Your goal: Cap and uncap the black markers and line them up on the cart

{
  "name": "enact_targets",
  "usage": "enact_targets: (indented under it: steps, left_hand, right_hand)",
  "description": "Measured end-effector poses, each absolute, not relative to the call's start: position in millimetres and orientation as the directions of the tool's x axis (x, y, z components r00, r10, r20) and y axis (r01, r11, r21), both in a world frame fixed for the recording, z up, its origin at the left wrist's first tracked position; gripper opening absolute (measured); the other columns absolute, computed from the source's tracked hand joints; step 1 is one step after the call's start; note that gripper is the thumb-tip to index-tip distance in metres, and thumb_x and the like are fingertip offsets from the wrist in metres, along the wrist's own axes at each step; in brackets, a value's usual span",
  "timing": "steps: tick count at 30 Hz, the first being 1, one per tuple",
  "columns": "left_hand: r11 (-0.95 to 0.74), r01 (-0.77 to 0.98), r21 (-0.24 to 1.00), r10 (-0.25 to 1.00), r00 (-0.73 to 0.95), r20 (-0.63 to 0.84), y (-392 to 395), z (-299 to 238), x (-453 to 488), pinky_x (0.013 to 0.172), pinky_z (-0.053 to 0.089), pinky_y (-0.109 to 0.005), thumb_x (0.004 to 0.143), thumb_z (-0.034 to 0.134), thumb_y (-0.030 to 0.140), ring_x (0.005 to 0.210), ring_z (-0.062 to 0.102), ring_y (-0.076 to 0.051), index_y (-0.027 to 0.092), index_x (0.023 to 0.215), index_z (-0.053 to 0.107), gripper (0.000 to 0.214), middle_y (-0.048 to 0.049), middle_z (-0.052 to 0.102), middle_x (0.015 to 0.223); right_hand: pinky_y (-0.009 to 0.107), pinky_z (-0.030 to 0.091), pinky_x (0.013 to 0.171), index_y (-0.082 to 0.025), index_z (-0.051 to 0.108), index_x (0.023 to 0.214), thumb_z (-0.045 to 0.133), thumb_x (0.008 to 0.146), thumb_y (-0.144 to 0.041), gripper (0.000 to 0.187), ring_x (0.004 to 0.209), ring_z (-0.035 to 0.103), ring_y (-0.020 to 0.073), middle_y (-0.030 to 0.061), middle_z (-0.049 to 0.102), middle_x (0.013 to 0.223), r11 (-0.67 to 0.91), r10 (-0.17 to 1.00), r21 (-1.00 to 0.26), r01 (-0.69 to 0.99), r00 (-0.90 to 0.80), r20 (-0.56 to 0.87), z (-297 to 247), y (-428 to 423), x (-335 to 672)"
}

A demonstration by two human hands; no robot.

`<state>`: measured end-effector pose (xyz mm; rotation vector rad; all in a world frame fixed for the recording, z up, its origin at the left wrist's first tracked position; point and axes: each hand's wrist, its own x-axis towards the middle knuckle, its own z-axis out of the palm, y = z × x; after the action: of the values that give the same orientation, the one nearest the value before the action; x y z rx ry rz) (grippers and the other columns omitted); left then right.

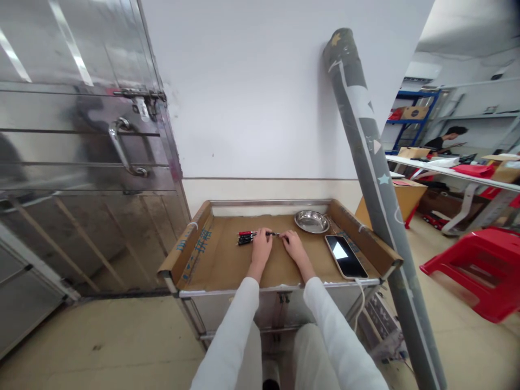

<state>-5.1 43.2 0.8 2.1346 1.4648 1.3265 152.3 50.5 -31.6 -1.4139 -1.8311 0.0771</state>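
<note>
On the cardboard-lined bench (227, 268), close to the middle, holds a slim dark pen (273, 234) crosswise between both hands — low, perhaps to let the forearms settle over the near edge. Pinches the left part between the fingers of the left hand (262, 246), probably to stop any rolling or turning. Bends the fingers of the right hand (293, 245) together at the right end; cannot tell whether gripping the tip or only touching it. Just left of the left hand, has a small group of red and black pens (246, 239) lying side by side, likely gathered there for easy reach. At far right, has a round metal dish (312, 221) set apart, leaving elbow room. At near right, has a phone (346, 257) lying flat — presumably by that edge to suit the white cable (363, 301) hanging down.
</note>
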Motion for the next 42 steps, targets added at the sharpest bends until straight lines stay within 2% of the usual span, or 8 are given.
enact_targets:
  steps: [5, 9, 16, 20, 24, 30, 38, 42]
  left_hand:
    - [-0.447, 0.81, 0.38, 0.838, 0.23, 0.495, 37.8, 1.9, -0.1, 0.094, 0.04, -0.04, 0.089, 0.047, 0.011, 0.104, 0.058, -0.022, 0.019, 0.101, 0.058, 0.018, -0.0076, 0.064, 0.106]
    - [-0.4, 0.871, 0.284, 0.838, 0.223, 0.499, 36.4, 3.0, 1.8, 0.093, 0.041, -0.042, 0.09, 0.042, 0.009, 0.104, 0.055, -0.026, 0.018, 0.099, 0.061, 0.023, -0.0115, 0.062, 0.106]
    - [-0.446, 0.835, 0.323, 0.842, 0.269, 0.467, 42.6, 0.0, 4.6, 0.092, 0.044, -0.036, 0.087, 0.04, 0.004, 0.097, 0.056, -0.02, 0.018, 0.094, 0.059, 0.025, -0.0087, 0.061, 0.102]
    - [-0.459, 0.829, 0.32, 0.835, 0.28, 0.475, 41.0, 0.0, 5.6, 0.094, 0.043, -0.037, 0.087, 0.04, 0.003, 0.099, 0.056, -0.021, 0.017, 0.095, 0.058, 0.024, -0.0094, 0.06, 0.102]
    - [-0.511, 0.809, 0.289, 0.807, 0.335, 0.487, 38.8, 0.8, 6.2, 0.096, 0.042, -0.038, 0.087, 0.043, 0.007, 0.101, 0.055, -0.022, 0.017, 0.096, 0.058, 0.02, -0.0094, 0.059, 0.102]
    - [-0.547, 0.805, 0.229, 0.797, 0.418, 0.436, 42.4, -1.7, 7.9, 0.094, 0.042, -0.037, 0.09, 0.05, 0.019, 0.101, 0.054, -0.023, 0.016, 0.099, 0.059, 0.012, -0.0095, 0.06, 0.103]
    - [-0.541, 0.824, 0.171, 0.792, 0.43, 0.434, 43.9, -4.4, 8.8, 0.093, 0.042, -0.036, 0.092, 0.05, 0.023, 0.101, 0.055, -0.023, 0.015, 0.101, 0.058, 0.015, -0.0098, 0.061, 0.104]
    - [-0.547, 0.817, 0.182, 0.794, 0.439, 0.42, 45.3, -5.1, 7.6, 0.092, 0.042, -0.036, 0.093, 0.049, 0.023, 0.102, 0.055, -0.024, 0.016, 0.104, 0.059, 0.017, -0.0102, 0.06, 0.105]
  right_hand:
    - [0.035, 0.045, 0.088, -0.018, 0.065, 0.089, 0.045, 0.083, -0.008, 0.023, 0.093, 0.058, 0.0211, 0.0084, 0.068, 0.093, 0.361, 0.835, -0.499, 0.788, -0.036, 0.548, -28.8, 48.1, 151.0]
    - [0.033, 0.044, 0.089, -0.019, 0.065, 0.089, 0.045, 0.082, -0.006, 0.025, 0.093, 0.059, 0.0202, 0.0077, 0.069, 0.095, 0.375, 0.837, -0.498, 0.782, -0.055, 0.545, -24.7, 42.1, 150.6]
    - [0.03, 0.045, 0.087, -0.019, 0.066, 0.09, 0.047, 0.083, -0.006, 0.024, 0.091, 0.059, 0.0184, 0.0067, 0.07, 0.096, 0.382, 0.853, -0.434, 0.816, -0.131, 0.505, -20.1, 35.4, 148.3]
    - [0.029, 0.044, 0.089, -0.02, 0.065, 0.099, 0.046, 0.084, -0.007, 0.027, 0.097, 0.059, 0.0176, 0.0064, 0.069, 0.102, 0.381, 0.861, -0.467, 0.798, -0.122, 0.494, -20.5, 35.7, 146.9]
    - [0.033, 0.043, 0.094, -0.02, 0.065, 0.096, 0.044, 0.083, -0.008, 0.027, 0.098, 0.058, 0.0189, 0.0065, 0.069, 0.102, 0.394, 0.846, -0.523, 0.755, -0.075, 0.528, -20.3, 36.0, 148.1]
    - [0.035, 0.045, 0.091, -0.017, 0.065, 0.093, 0.042, 0.078, -0.007, 0.029, 0.098, 0.056, 0.0213, 0.0095, 0.065, 0.097, 0.36, 0.829, -0.586, 0.726, 0.039, 0.557, -18.5, 32.4, 152.4]
    - [0.033, 0.042, 0.091, -0.018, 0.064, 0.098, 0.046, 0.074, -0.006, 0.033, 0.098, 0.055, 0.0212, 0.0083, 0.066, 0.102, 0.278, 0.879, -0.524, 0.805, 0.006, 0.476, -15.9, 30.0, 149.4]
    - [0.032, 0.042, 0.09, -0.017, 0.063, 0.103, 0.047, 0.071, -0.005, 0.037, 0.097, 0.056, 0.0209, 0.0077, 0.068, 0.102, 0.301, 0.875, -0.519, 0.8, -0.015, 0.484, -19.7, 32.0, 150.0]
